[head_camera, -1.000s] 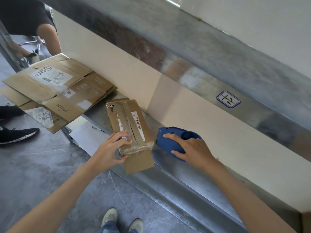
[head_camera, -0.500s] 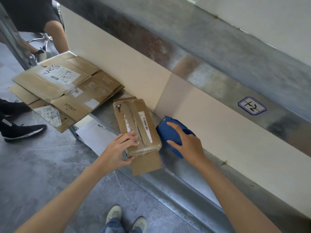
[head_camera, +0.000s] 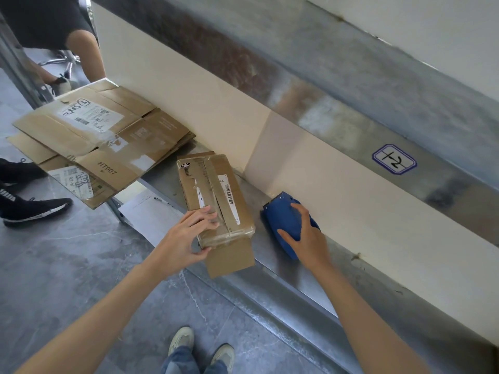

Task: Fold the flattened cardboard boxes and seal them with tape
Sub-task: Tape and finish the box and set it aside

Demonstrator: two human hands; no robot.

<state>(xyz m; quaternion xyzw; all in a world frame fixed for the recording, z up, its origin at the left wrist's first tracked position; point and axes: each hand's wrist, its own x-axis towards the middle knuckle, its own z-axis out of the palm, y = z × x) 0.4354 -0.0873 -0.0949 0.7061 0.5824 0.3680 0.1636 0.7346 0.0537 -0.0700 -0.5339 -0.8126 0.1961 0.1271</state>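
A small folded cardboard box (head_camera: 216,190) lies on the metal ledge (head_camera: 283,273), its top seam covered with clear tape and one flap hanging off the near end. My left hand (head_camera: 186,236) holds the box's near left corner, fingers on top and thumb against the end face. Right of the box, a blue tape dispenser (head_camera: 280,214) rests on the ledge against the white wall panel. My right hand (head_camera: 307,238) grips the dispenser from above, thumb along its near side. A stack of flattened cardboard boxes (head_camera: 108,136) lies at the ledge's left end.
A white paper sheet (head_camera: 151,214) sits below the ledge, left of the box. Another person's legs and black shoes (head_camera: 29,209) are at the far left. My own shoes (head_camera: 199,346) stand on the grey floor. A label marked 12 (head_camera: 394,159) is on the metal band.
My right hand has carried the tape dispenser away from the box's near end and down onto the ledge by the wall. My left hand stays on the box.
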